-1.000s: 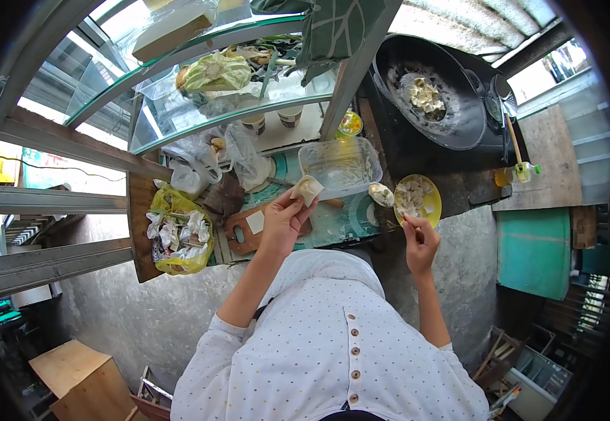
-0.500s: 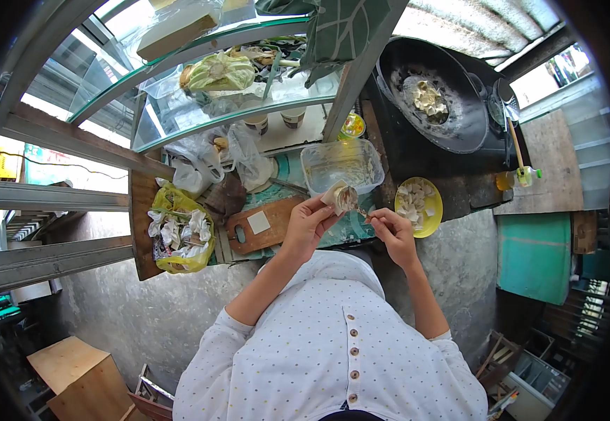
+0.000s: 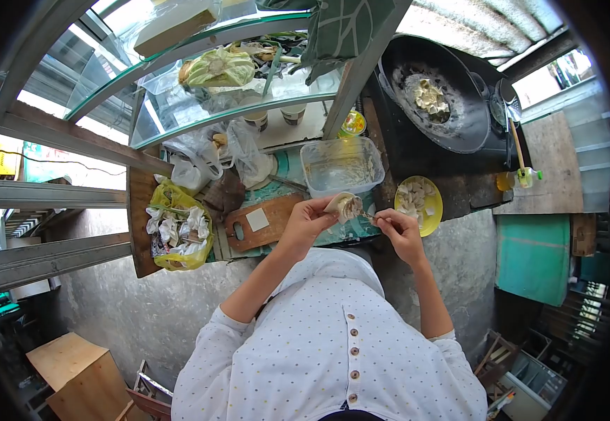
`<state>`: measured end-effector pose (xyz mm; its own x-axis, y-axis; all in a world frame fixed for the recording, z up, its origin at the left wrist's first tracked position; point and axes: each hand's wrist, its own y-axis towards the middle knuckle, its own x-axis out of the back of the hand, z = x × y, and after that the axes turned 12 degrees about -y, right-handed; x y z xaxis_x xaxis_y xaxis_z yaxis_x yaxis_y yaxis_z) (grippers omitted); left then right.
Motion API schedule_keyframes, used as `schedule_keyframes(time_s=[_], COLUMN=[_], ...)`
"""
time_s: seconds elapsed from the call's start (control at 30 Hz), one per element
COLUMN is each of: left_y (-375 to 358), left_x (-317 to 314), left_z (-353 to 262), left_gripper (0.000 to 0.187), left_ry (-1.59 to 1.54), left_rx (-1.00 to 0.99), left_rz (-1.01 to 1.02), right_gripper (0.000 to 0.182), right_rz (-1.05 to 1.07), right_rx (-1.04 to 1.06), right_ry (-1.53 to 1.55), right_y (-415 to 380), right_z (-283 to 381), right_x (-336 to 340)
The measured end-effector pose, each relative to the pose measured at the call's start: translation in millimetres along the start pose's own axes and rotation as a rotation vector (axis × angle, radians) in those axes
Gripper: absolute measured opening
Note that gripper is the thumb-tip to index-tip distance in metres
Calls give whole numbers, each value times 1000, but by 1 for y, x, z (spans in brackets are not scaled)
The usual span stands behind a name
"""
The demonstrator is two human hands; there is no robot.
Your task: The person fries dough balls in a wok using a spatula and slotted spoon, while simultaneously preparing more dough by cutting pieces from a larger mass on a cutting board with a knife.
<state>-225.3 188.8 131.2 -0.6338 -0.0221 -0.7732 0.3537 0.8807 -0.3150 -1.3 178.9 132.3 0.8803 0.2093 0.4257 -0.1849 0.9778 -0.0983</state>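
Note:
My left hand (image 3: 310, 226) is closed around a pale dough wrapper (image 3: 346, 205) with chunky filling showing on its open side. Just to the right, my right hand (image 3: 398, 230) pinches a small spoon or stick (image 3: 367, 216), its tip close to the filling. Beyond both hands is a clear plastic tub (image 3: 341, 166) with smears inside. Left of them lies a wooden cutting board (image 3: 277, 216) bearing a white square wrapper (image 3: 257, 219). A yellow plate (image 3: 430, 223) with folded pale dumplings (image 3: 414, 197) stands beyond my right hand.
A black wok (image 3: 459, 133) holding pale pieces sits at the upper right. At the left is a yellow bag (image 3: 205, 258) of crumpled papers. A glass cabinet (image 3: 214, 126) with a cabbage (image 3: 219, 68) rises behind the counter. A bottle (image 3: 525, 177) stands right.
The wrapper in my left hand has tilted and shifted slightly right, its filling turned more toward my right hand. My right hand has moved slightly right.

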Motion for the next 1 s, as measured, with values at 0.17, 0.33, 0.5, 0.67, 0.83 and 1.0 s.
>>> schedule_keyframes(time_s=[0.17, 0.33, 0.5, 0.67, 0.83, 1.0], left_y=[-2, -4, -5, -3, -1, 2], left_x=[-4, -2, -4, -1, 3, 4], left_z=[-10, -9, -10, -5, 0, 8], left_gripper=[35, 35, 35, 35, 36, 37], left_ry=[226, 242, 231, 169, 144, 116], left_rx=[17, -7, -13, 8, 1, 7], left_rz=[57, 65, 70, 46, 16, 10], right_gripper=[9, 9, 8, 7, 8, 10], right_rz=[-1, -8, -45, -48, 17, 100], right_rx=[97, 112, 108, 90, -18, -69], right_ry=[-204, -242, -271, -269, -104, 42], right_y=[4, 5, 4, 1, -2, -2], right_z=[5, 8, 11, 5, -12, 0], right_x=[12, 17, 21, 28, 33, 26])
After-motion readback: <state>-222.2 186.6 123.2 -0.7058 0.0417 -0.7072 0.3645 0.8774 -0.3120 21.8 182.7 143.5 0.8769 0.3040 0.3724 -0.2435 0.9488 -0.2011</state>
